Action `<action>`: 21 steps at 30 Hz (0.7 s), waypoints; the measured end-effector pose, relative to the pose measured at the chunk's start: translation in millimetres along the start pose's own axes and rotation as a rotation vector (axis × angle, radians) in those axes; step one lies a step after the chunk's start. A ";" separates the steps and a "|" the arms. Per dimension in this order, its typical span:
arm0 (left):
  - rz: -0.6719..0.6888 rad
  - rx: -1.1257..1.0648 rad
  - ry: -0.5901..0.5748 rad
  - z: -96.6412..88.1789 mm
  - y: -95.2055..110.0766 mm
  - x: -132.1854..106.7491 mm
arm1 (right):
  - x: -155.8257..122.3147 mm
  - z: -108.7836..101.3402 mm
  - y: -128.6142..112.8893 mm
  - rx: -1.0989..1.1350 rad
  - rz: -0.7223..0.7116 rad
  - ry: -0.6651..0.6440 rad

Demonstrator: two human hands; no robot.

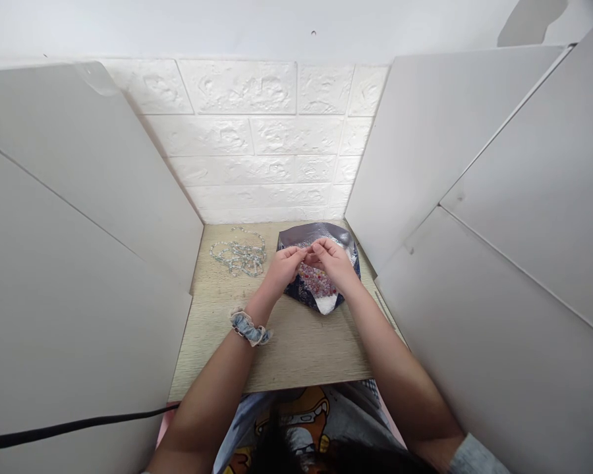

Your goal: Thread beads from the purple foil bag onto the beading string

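Observation:
My left hand (pixel 287 264) and my right hand (pixel 332 261) meet fingertip to fingertip over an opened bag (pixel 301 234) with a silvery lining and dark blue outside. Both hands are closed in a pinch; whatever they hold is too small to make out. Under them in the bag lies a heap of small pink and red beads (pixel 318 282), partly covered by my hands. To the left of my left hand, a tangled string of pale green and white beads (pixel 242 257) rests on the table. A blue and white scrunchie (pixel 250 328) circles my left wrist.
The light wooden table (pixel 306 349) is hemmed in by a white panel (pixel 79 217) at left, another panel (pixel 499 217) at right and a white brick-patterned wall (pixel 257 131) behind. Thin sticks (pixel 385 309) lie along the right edge. A black cable (pixel 79 424) crosses at lower left.

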State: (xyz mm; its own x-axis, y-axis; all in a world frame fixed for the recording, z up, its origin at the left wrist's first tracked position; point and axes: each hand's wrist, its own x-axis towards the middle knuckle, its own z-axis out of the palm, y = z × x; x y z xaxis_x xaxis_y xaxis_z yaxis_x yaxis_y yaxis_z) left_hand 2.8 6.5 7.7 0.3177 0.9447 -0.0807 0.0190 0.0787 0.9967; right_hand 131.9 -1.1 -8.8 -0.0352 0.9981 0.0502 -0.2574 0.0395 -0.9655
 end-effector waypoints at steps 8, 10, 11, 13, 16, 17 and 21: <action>0.059 -0.045 0.030 0.9 1.3 1.1 | 0.2 0.0 0.2 -0.107 -0.081 -0.009; 0.079 -0.020 0.048 0.1 0.0 1.8 | -0.2 0.5 -1.2 -0.121 -0.118 -0.007; 0.086 -0.012 0.053 -0.2 -0.5 2.0 | -0.4 0.9 -2.0 -0.121 -0.130 -0.002; 0.101 -0.013 0.055 -0.6 -1.2 2.4 | -1.2 2.0 -3.6 -0.119 -0.153 0.027; 0.145 -0.031 0.068 -0.5 -0.7 2.5 | -2.6 4.1 -5.0 -0.148 -0.207 0.097; 0.166 -0.039 0.083 -0.4 -0.3 2.4 | -3.0 4.8 -5.2 -0.169 -0.225 0.119; 0.221 -0.041 0.125 -0.7 1.5 1.4 | -4.5 6.7 -5.9 -0.236 -0.246 0.139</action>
State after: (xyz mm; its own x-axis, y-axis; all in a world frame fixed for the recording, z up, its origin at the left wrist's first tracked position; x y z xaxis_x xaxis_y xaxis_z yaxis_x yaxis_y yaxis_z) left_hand 2.7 8.2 9.1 0.1897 0.9724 0.1359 -0.0774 -0.1231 0.9894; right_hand 127.1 -6.1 -1.6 0.1358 0.9535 0.2690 -0.0113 0.2730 -0.9619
